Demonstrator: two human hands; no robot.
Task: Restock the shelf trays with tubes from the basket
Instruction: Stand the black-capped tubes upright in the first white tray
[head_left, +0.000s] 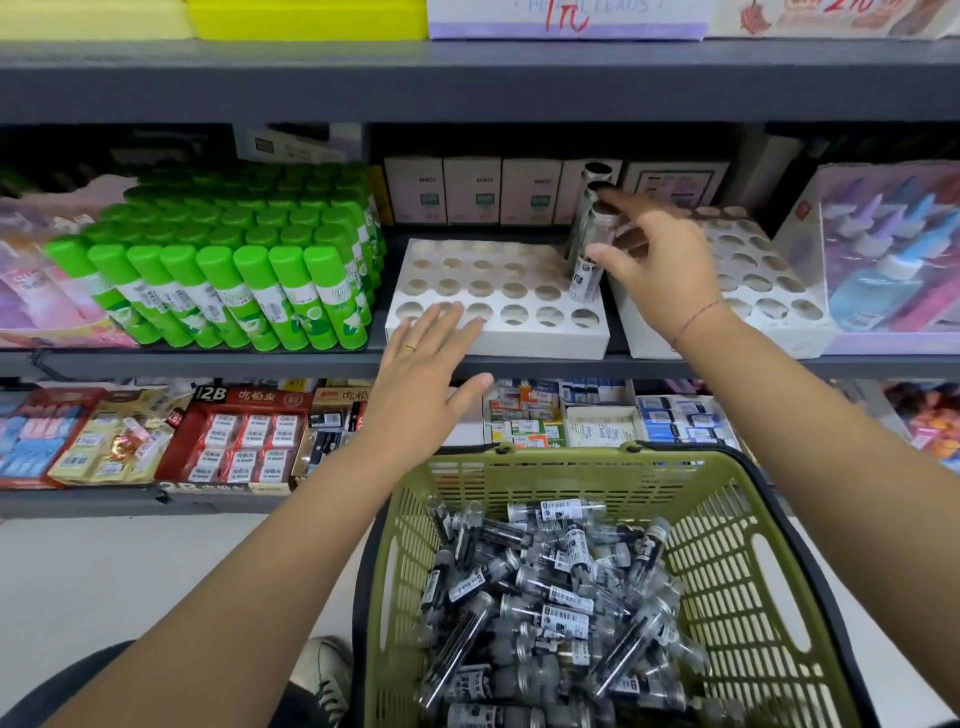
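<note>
Filling has only begun: a few tubes (589, 239) stand in the holes at the back right corner of the left tray (498, 296) on the shelf (208, 358). The right hand (654, 270) touches them, fingers spread, clamped on nothing. The left hand (421, 374) lies flat and open on the tray's front left corner, steadying it. The right tray (753, 270) is empty. Next likely calls for reaching into the basket (727, 545) for more loose tubes (545, 597).

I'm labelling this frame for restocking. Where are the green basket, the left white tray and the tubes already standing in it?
Green basket (737, 519): head view, on its right slatted wall.
Left white tray (519, 340): head view, on its front wall.
Standing tubes (589, 234): head view, on the middle tube's body.
</note>
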